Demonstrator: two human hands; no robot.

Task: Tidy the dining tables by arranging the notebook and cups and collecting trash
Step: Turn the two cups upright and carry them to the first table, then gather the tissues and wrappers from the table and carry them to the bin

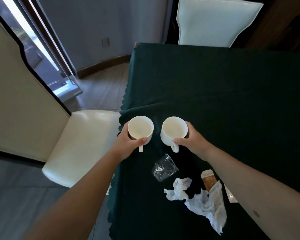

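Two white mugs, the left mug (141, 129) and the right mug (173, 131), sit side by side near the left edge of the green tablecloth (215, 92). The left hand (126, 144) wraps one, the right hand (192, 141) the other. Keep both upright and apart, well inboard. Crumpled tissues (197, 196), a clear plastic cup (164, 168) and a brown packet (208, 179) await collection.

Cream chair (73, 141) – pale chair (213, 23) beyond
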